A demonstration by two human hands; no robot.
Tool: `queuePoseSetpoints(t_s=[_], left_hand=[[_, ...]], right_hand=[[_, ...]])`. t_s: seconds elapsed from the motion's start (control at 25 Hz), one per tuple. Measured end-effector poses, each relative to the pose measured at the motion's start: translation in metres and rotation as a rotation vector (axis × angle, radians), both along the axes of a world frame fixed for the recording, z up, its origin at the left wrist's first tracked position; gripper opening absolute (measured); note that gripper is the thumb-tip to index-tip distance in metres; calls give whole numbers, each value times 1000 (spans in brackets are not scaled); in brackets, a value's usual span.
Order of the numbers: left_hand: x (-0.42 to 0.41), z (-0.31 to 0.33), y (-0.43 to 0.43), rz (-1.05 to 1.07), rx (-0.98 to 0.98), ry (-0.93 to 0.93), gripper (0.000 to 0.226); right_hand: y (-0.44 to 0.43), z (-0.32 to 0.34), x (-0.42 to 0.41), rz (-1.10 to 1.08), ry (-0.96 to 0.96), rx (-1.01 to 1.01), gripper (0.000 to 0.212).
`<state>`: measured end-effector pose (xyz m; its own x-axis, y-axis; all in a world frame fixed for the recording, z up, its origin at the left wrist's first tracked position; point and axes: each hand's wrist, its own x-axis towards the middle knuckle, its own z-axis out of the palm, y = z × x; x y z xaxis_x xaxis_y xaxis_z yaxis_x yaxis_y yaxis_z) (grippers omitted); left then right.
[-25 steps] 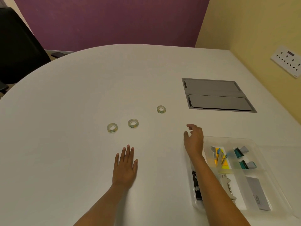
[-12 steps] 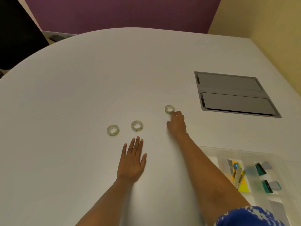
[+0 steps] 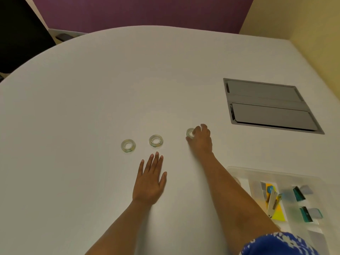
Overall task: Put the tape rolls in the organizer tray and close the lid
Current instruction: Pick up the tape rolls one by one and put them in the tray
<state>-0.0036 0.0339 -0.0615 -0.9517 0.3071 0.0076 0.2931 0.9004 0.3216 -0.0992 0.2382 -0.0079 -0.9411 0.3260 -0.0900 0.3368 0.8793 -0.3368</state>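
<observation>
Office meeting room: rounded white surface with flush cable hatch at 2 o'clock, black chair at 10 o'clock.

The table is plain white, without pattern. Three tape rolls are clear with a faint greenish tint: the tape roll under the right fingers, the middle tape roll just beyond the left fingertips, and the far-left tape roll. The sleeve is deep blue with a white speckled print. The organizer tray, on the wrist side of the right fingers, is frosted clear; in it lie yellow sticky notes and teal clips. The floor-box panel, beyond the right fingers, is grey. The far wall is purple, the side wall pale yellow, the chair black
</observation>
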Motion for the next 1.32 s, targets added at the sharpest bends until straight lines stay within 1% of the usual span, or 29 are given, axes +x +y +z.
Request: queuePoseSetpoints(t_s=[0.12,0.28,0.4,0.48,0.64,0.76,1.08,1.24,1.32], left_hand=[[0,1,0,-2,-13,0,59],[0,1,-1,-6,-1,-3,59],[0,1,-1,-8,-11,6,59],[1,0,-1,-3,-4,6,59],[7,-2,-2,12,-13,-9,57],[21,-2,-4,19,6,-29,56],[63,0,-16,24,0,-42,55],[73,1,-17,35,-11,-59,55],[76,3,-16,40,-13,-68,55]], right_hand=[[0,1,9,37,13,-107,55],[-1,8,9,54,-20,-78,57],[-3,15,13,40,-9,-140,65],[-4,20,19,-6,33,-200,65],[-3,37,44,-91,175,-249,56],[6,49,70,-109,217,-280,56],[48,72,143,-187,86,-249,56],[67,67,172,-256,-74,-157,57],[72,60,182,-248,-168,-107,55]])
